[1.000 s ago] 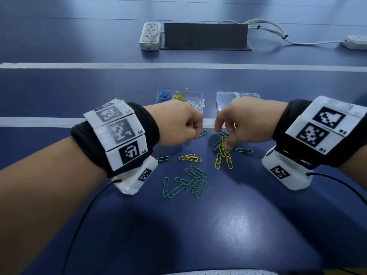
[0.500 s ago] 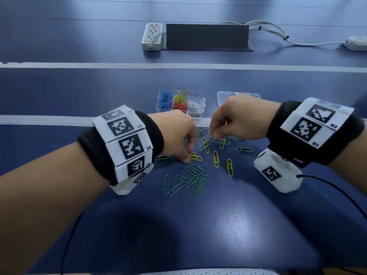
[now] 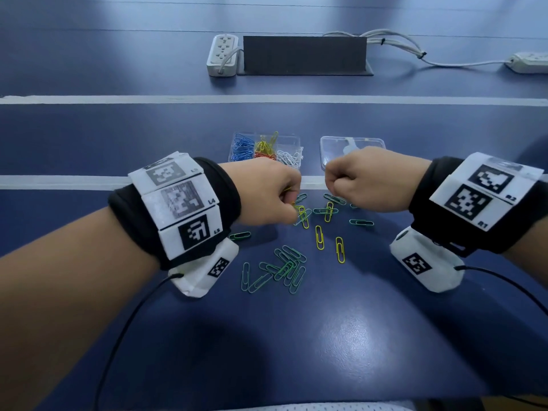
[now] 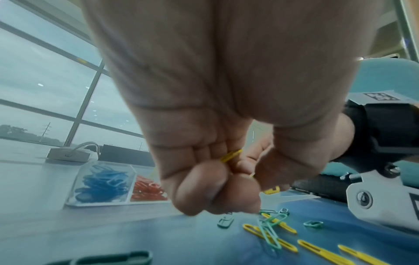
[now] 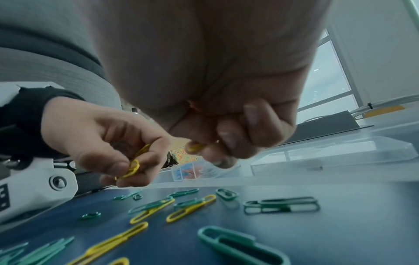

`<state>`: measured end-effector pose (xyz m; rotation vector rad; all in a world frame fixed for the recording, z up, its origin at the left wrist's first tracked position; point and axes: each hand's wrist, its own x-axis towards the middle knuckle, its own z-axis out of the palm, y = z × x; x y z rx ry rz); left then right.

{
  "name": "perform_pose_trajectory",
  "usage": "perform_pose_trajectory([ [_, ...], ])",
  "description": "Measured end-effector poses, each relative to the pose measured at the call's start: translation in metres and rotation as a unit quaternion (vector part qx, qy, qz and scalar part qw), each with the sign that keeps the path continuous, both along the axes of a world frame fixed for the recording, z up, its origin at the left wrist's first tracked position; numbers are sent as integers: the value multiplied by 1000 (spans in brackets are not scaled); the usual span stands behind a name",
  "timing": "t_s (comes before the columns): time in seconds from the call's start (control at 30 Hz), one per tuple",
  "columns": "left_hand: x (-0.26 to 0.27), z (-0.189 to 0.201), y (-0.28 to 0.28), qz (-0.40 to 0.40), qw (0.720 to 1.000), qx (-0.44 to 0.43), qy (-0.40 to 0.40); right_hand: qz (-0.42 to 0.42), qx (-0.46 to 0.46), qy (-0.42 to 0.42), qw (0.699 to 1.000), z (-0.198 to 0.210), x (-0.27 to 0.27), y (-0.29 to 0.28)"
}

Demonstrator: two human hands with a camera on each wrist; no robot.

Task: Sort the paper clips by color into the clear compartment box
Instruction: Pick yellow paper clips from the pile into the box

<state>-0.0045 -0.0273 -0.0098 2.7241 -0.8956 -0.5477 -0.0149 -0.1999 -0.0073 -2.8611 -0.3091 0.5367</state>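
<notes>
My left hand (image 3: 292,207) hovers just above the table, fingers curled round a few yellow paper clips (image 5: 133,168); the same clips (image 4: 231,155) show between its fingers in the left wrist view. My right hand (image 3: 332,189) is a fist beside it, pinching one yellow clip (image 5: 196,148). Below them lie loose yellow clips (image 3: 318,237) and a heap of green clips (image 3: 281,268). The clear compartment box (image 3: 300,149) stands just beyond the left hand, with blue, red, yellow and white clips in separate sections.
The box's clear lid (image 3: 353,143) lies to the right of the box, behind my right hand. Far back are a white power strip (image 3: 222,54), a dark upright panel (image 3: 305,54) and cables (image 3: 400,43). White tape lines cross the blue table (image 3: 326,336).
My left hand has lifted off the table with the yellow clips it was touching. My right hand has curled tighter into a fist and stayed almost in place.
</notes>
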Motion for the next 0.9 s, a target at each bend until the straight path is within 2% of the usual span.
perform_pose_trajectory([
  [0.17,0,0,-6,11,1000,-14,16,6,-6,9,1000,-1,-1,-2],
  [0.33,4,1,-11,31,999,-28,31,81,-46,-17,996,-1,-2,-8],
  [0.43,5,2,-14,33,997,-31,66,98,-54,-7,994,-5,2,-11],
  [0.57,7,3,-18,81,985,-53,140,106,-55,-21,993,-8,4,-12],
  [0.7,10,-2,-19,46,996,-36,68,96,-35,-20,995,-4,2,-13],
  [0.8,13,-7,-17,17,1000,14,11,83,-24,-19,996,-1,0,-12],
  [0.9,14,-10,-14,3,999,51,3,60,-13,-26,998,-2,-3,-9],
])
